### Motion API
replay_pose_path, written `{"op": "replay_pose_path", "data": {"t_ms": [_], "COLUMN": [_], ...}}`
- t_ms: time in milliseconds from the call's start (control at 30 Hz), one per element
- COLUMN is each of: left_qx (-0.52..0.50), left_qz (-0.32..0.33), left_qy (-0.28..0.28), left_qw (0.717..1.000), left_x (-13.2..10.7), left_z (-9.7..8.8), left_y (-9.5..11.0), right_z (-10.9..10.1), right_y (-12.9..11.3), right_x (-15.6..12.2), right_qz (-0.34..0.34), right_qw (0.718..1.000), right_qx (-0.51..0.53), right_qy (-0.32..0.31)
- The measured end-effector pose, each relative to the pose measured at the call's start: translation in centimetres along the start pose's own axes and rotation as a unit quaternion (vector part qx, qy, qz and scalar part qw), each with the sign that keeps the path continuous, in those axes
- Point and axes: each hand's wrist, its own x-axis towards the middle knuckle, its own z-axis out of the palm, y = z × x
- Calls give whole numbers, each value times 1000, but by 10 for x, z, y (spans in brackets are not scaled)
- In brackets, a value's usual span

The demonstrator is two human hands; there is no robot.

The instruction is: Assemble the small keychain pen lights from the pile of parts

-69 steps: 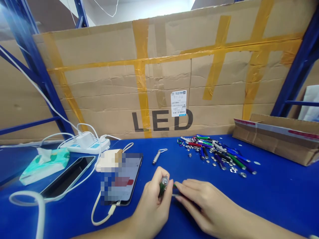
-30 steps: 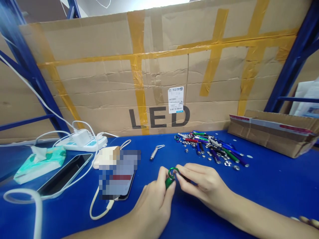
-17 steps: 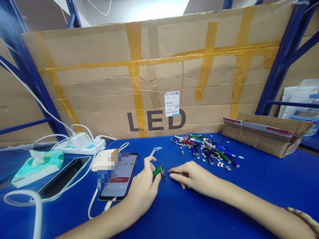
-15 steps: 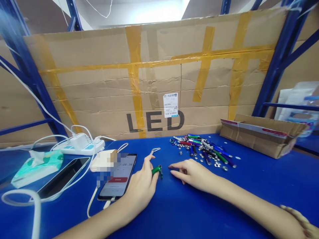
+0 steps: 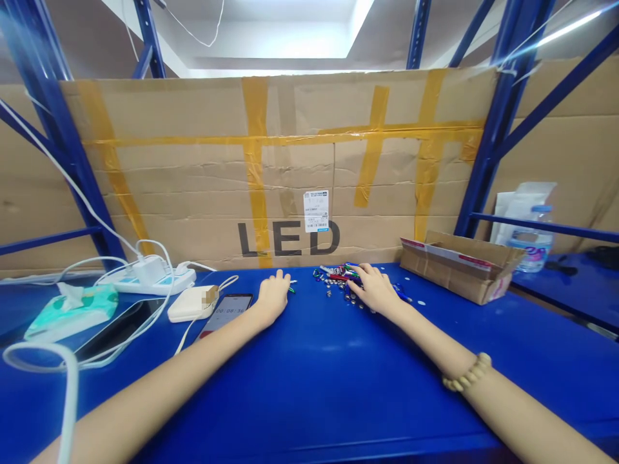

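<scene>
At the far middle of the table is my left hand (image 5: 273,298), its fingers curled and closed. A small green metal piece (image 5: 291,290) shows at its right side, mostly hidden by the fingers. Just beyond it lies a silver bit (image 5: 293,281), perhaps the wire clip. My right hand (image 5: 376,289) reaches over a pile of small coloured metal tubes (image 5: 341,277) in red, blue, green and silver. Its fingers are spread and touch or hover over the pile, partly covering it. Small round silver parts (image 5: 329,294) lie at the pile's near edge.
On the left are a phone showing a timer (image 5: 231,310), a white charger block (image 5: 186,305), a second phone (image 5: 118,328), a tissue pack (image 5: 72,312) and a power strip (image 5: 181,281) with loose cables. An open cardboard box (image 5: 445,274) stands right, before a cardboard wall (image 5: 203,193).
My left hand has moved forward, taking the green piece away from beside the phone. My right hand has reached forward and right onto the pile, fingers spreading. The head view has tilted up.
</scene>
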Motion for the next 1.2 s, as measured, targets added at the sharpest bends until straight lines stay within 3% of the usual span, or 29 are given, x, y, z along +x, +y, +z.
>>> {"op": "replay_pose_path", "data": {"t_ms": [133,233,400,433,500,667,833,967,1067,1200], "left_qx": [22,31,55,66,58,-37,-79,-163,-213,-198], "left_qz": [59,179,419,474,505,446,423,341,263,180], "left_qy": [63,104,134,186,254,304,318,272,219,145], "left_qw": [996,978,896,858,823,841,844,885,915,952], "left_x": [-4,-29,-74,-79,-85,-88,-95,-104,-107,-104], "left_z": [-2,-6,-15,-15,-14,-4,2,2,1,7], "left_y": [9,20,18,14,5,-11,-8,-1,1,1], "right_z": [10,14,21,23,27,31,21,7,-1,-4], "right_y": [15,18,23,24,27,29,30,13,-23,-73], "right_x": [3,5,14,16,20,24,27,18,-3,-37], "right_qz": [-4,-19,-16,-14,-14,-39,-59,-75,-114,-333], "right_qw": [1000,999,1000,999,999,993,981,964,954,894], "right_qx": [-9,-5,21,27,38,65,103,155,203,296], "right_qy": [-24,-27,6,15,33,87,154,205,186,49]}}
